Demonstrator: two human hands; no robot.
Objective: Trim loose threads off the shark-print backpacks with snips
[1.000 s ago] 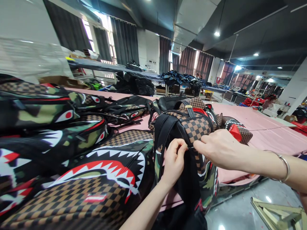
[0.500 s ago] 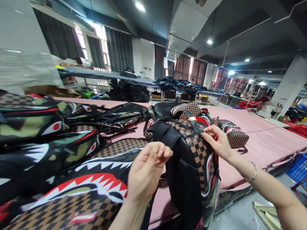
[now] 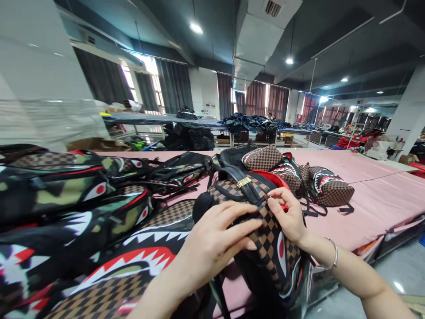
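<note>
Head view: right hand [image 3: 290, 219] has thumb and forefinger pressed together at the right end of the carry handle [image 3: 251, 193]; what lies between the fingertips, whether seam edge or loose thread, cannot be told. Left hand [image 3: 215, 235] lies palm down with fingers spread across the top of the checkered backpack [image 3: 265, 226]; whether it presses or merely rests cannot be confirmed.

The backpack stands at lower centre of the frame, on the near edge of the pink-covered table [image 3: 372, 177]. A gold-coloured plate [image 3: 243, 182] sits on the handle; red material [image 3: 270, 178] shows behind it. Shark-print backpacks [image 3: 152, 248] fill the lower left; small checkered bags [image 3: 334, 192] lie right of centre.

Step in hand, by judgement: close finger work at the handle base. The next move would call for a steady left hand and a precise right-hand pinch, without dragging the panel.

Limits of view: the left hand covers part of the backpack's top and side. Its lower end is dark and cut off by the bottom edge. Both forearms also leave the frame.
</note>
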